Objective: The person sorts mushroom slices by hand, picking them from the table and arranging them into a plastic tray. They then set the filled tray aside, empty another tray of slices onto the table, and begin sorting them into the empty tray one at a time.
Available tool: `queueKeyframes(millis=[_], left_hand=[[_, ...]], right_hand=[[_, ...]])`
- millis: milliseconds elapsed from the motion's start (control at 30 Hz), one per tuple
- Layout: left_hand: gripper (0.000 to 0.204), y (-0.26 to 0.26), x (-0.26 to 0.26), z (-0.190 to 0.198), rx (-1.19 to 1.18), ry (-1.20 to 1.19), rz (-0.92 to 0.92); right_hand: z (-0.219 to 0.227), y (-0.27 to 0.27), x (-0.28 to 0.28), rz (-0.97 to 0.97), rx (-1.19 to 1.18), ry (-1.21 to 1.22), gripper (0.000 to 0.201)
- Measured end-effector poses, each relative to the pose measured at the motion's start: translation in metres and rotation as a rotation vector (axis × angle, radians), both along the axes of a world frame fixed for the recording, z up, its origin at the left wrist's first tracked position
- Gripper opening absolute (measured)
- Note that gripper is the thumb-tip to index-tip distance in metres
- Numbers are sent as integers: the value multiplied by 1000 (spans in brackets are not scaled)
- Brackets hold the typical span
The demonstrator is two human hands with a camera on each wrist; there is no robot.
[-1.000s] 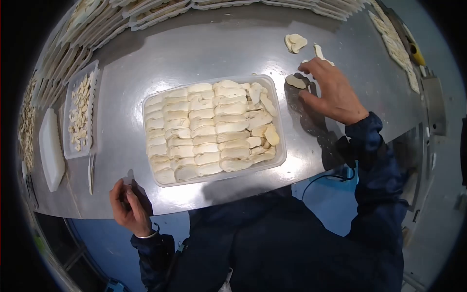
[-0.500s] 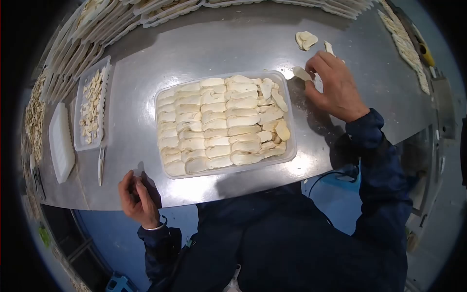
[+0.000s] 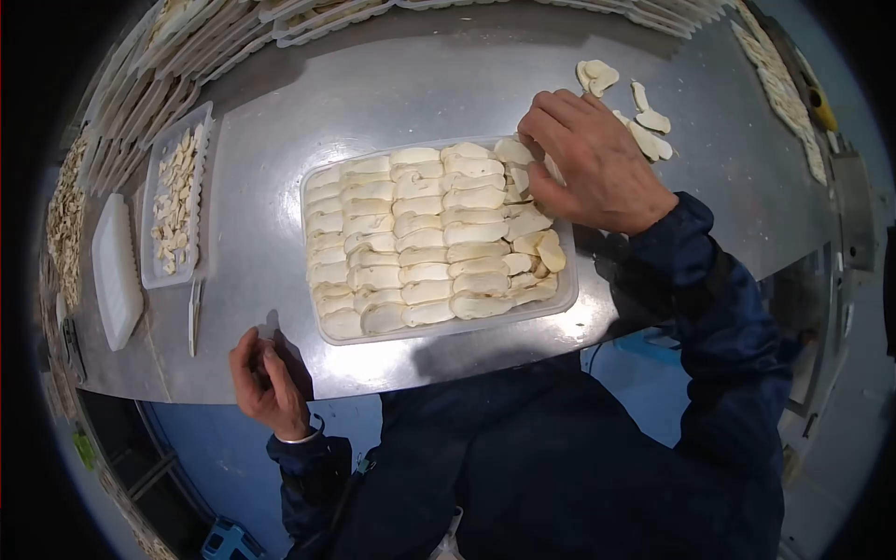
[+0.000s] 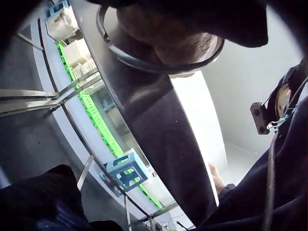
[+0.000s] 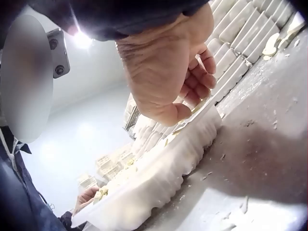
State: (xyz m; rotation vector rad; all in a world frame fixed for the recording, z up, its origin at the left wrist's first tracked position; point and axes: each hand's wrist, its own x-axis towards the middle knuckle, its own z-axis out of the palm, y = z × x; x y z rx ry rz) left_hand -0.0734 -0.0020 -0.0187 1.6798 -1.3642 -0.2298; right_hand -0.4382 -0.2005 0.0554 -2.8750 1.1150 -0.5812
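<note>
Right hand [image 3: 597,168] fingers pinching a slice [image 3: 512,150] over tray [image 3: 439,331] — fingertips hidden, left hand [image 3: 268,381] loosely curled, empty.

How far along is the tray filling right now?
Mostly done: the clear tray holds three neat columns of pale slices. In hand: the right hand is over the tray's far right corner, fingers curled on a slice. Left: the right-hand column looks jumbled, and loose slices lie on the metal table. The left hand rests at the table edge, fingers loosely curled.
</note>
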Motion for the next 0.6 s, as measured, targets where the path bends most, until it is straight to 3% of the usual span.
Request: queueKeyframes(millis=[267, 367, 467, 567, 600], left_hand=[[24, 0, -2, 2, 7, -19, 18], [25, 2, 1, -3, -9, 30, 13], [23, -3, -6, 1, -31, 80, 20], [24, -2, -2, -1, -22, 38, 9], [24, -2, -1, -1, -17, 30, 11]], right_hand=[[1, 1, -1, -13, 20, 21, 19], [17, 2, -20, -76, -100, -75, 19], [27, -16, -86, -366, -134, -130, 19], [13, -40, -156, -620, -23, 117, 20], [11, -41, -156, -589, 8, 100, 19]])
